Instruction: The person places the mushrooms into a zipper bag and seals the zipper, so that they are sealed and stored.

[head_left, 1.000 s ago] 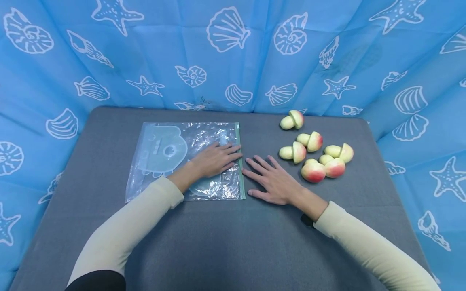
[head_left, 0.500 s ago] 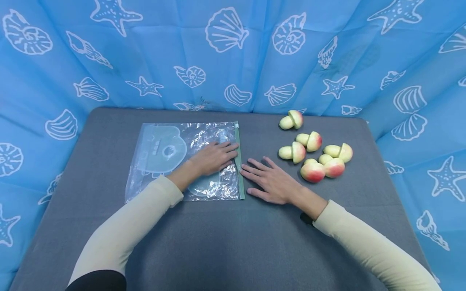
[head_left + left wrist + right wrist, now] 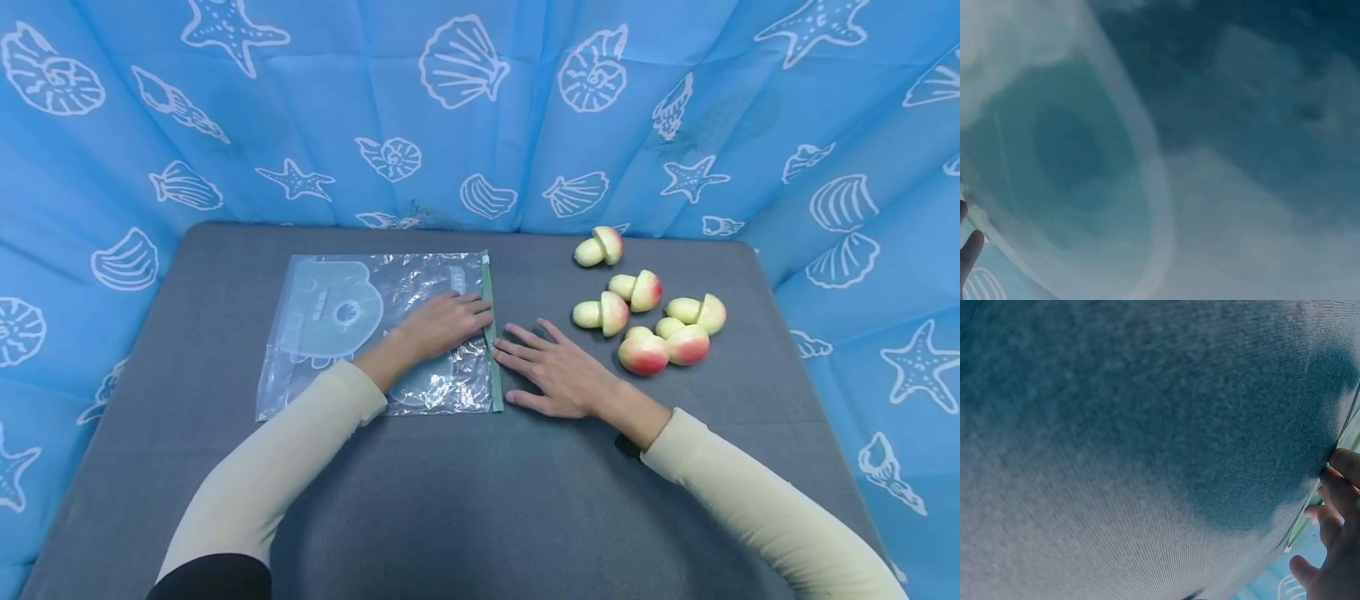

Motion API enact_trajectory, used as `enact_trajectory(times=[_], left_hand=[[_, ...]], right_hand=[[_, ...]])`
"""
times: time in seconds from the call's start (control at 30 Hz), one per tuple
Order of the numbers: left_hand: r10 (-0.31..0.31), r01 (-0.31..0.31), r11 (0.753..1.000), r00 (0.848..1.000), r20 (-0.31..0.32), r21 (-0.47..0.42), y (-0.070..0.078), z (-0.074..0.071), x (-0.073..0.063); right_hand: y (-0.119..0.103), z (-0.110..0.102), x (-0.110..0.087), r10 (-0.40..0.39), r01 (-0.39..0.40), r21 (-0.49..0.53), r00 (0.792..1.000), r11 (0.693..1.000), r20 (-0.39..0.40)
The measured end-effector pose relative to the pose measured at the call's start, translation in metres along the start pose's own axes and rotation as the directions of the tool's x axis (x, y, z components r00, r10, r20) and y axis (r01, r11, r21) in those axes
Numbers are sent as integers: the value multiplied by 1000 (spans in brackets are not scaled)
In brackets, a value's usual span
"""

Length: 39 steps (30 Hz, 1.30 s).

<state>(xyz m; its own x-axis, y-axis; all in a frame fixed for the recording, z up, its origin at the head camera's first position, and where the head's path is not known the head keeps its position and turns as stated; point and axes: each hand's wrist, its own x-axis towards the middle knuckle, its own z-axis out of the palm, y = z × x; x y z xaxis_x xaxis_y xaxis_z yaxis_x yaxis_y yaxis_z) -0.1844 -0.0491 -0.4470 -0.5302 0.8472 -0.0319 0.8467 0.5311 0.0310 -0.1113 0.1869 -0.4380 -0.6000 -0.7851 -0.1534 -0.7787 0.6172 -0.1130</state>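
A clear plastic zip bag (image 3: 468, 392) with printed pale-blue shapes lies flat on the grey table, its green zip strip (image 3: 497, 392) on the right side. My left hand (image 3: 442, 323) rests palm down on the bag, fingertips right at the strip and slightly bent. Just right of the strip, my right hand (image 3: 558, 373) lies on the table with fingers spread, its fingertips at the strip's edge. In the left wrist view, bag film fills most of the frame, with fingertips (image 3: 971, 247) at the lower left. The right wrist view has fingers (image 3: 1338, 487) beside the green edge.
Several mushroom-shaped pieces (image 3: 613, 313), pale yellow with red-tinted caps, lie on the table (image 3: 450, 500) beyond my right hand. A blue curtain (image 3: 480, 108) printed with white shells and starfish hangs behind the table and along both sides.
My left hand's fingers have drawn back and bent a little at the strip. The strip's upper end has shifted slightly left. My right fingertips have moved slightly left to the strip.
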Motion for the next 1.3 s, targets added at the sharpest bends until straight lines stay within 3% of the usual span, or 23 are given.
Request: enact_trajectory(times=[0.23, 0.87, 1.3], left_hand=[[19, -19, 1000, 996, -86, 3, -2, 2, 0], [34, -35, 999, 999, -33, -23, -6, -10, -14], [64, -60, 997, 992, -105, 42, -8, -19, -27]], right_hand=[[0, -2, 3, 2, -2, 21, 1000, 1000, 10], [-2, -3, 4, 25, -25, 23, 999, 999, 27], [-4, -4, 4, 35, -35, 11, 999, 999, 36]])
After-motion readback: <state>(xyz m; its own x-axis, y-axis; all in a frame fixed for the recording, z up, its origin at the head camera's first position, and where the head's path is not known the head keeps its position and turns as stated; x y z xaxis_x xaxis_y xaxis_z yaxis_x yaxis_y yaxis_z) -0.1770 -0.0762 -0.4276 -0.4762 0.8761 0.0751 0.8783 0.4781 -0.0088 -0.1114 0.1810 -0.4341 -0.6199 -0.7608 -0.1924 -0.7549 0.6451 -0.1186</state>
